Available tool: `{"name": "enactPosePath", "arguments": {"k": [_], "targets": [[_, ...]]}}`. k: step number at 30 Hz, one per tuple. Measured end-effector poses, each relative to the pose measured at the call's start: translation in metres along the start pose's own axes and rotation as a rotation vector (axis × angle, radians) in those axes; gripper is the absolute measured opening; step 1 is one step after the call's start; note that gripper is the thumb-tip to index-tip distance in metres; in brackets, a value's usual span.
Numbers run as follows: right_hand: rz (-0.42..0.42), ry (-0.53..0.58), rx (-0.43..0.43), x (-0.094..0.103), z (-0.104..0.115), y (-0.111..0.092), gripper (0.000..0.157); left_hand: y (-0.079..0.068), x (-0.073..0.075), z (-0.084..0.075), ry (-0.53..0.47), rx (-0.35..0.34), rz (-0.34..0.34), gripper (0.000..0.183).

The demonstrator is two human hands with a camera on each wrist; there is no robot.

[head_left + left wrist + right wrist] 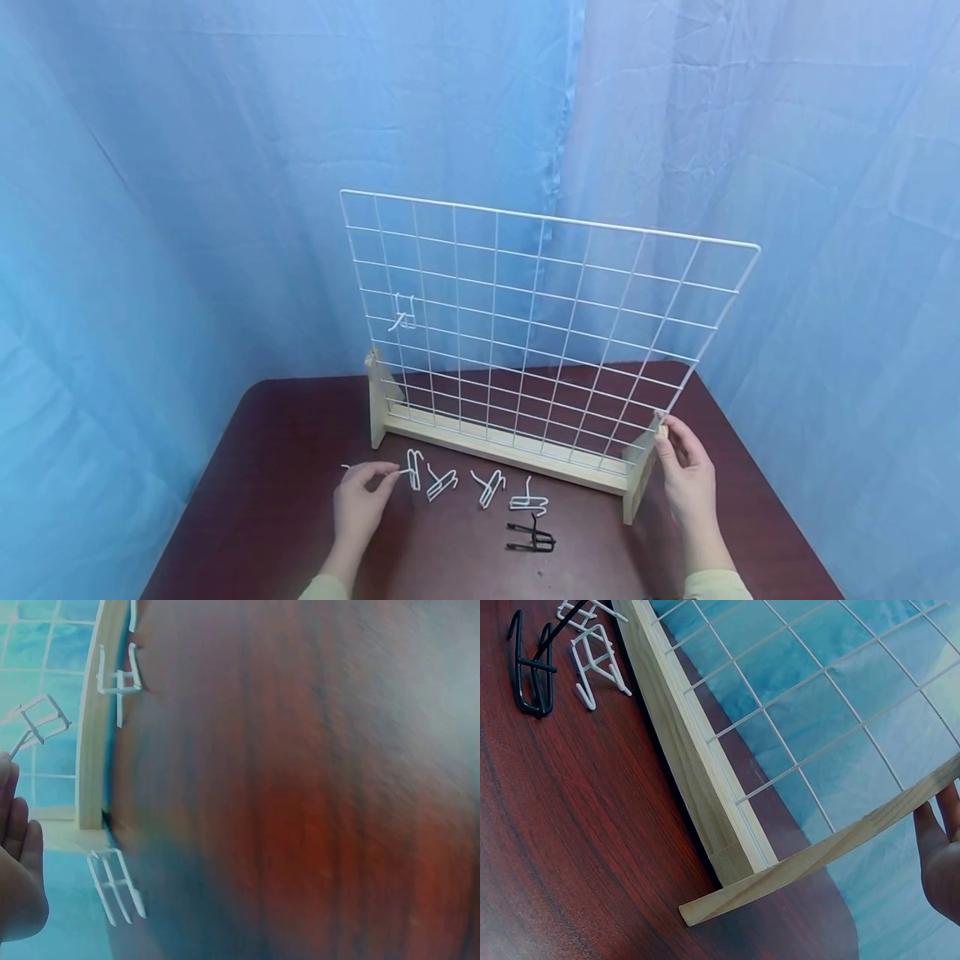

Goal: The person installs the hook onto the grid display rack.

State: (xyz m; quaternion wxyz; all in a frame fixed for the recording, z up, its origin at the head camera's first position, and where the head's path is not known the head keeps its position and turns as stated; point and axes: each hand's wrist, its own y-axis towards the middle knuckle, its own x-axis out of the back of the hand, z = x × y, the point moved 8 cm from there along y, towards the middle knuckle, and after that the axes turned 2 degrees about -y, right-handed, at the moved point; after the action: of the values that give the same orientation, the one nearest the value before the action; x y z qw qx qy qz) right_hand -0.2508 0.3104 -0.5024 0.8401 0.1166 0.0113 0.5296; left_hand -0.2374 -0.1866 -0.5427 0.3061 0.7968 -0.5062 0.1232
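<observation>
My left hand [358,500] pinches a white wire hook [414,471] by its prong, just above the table. In the left wrist view this hook [43,722] shows in front of the grid, its wire frame pointing away from the fingers. My right hand [687,479] grips the top of the wooden stand's right end piece [640,475], thumb on the near side. A white wire grid panel [495,287] stands upright in that wooden stand [517,454]. On the grid's left part hangs one white hook [405,315].
More white hooks [489,488] lie in a row before the stand. A black double-pronged hook [532,540] lies nearer me. Another white hook [116,886] lies left of my left hand. Blue curtains [247,167] surround the dark red table [247,517].
</observation>
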Motion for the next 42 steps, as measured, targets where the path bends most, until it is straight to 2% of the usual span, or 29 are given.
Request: {"name": "enactPosePath", "arguments": {"k": [6,14,21,28,42], "targets": [[0.011,0.017,0.018,-0.001,0.003,0.000,0.037,0.007,0.005,-0.019,-0.033,-0.048,-0.077,0.013],[0.013,0.015,0.019,-0.001,0.003,0.000,0.037,0.015,0.009,-0.045,-0.062,-0.106,-0.137,0.014],[0.011,0.022,0.028,-0.001,0.003,0.000,0.036,0.023,0.009,-0.068,-0.131,-0.141,-0.152,0.013],[0.010,0.021,0.029,-0.002,0.003,0.000,0.036,0.033,0.010,-0.089,-0.141,-0.172,-0.174,0.012],[0.006,0.032,-0.002,-0.001,0.000,0.000,0.036,0.056,0.025,-0.135,-0.204,-0.305,-0.245,0.012]]}}
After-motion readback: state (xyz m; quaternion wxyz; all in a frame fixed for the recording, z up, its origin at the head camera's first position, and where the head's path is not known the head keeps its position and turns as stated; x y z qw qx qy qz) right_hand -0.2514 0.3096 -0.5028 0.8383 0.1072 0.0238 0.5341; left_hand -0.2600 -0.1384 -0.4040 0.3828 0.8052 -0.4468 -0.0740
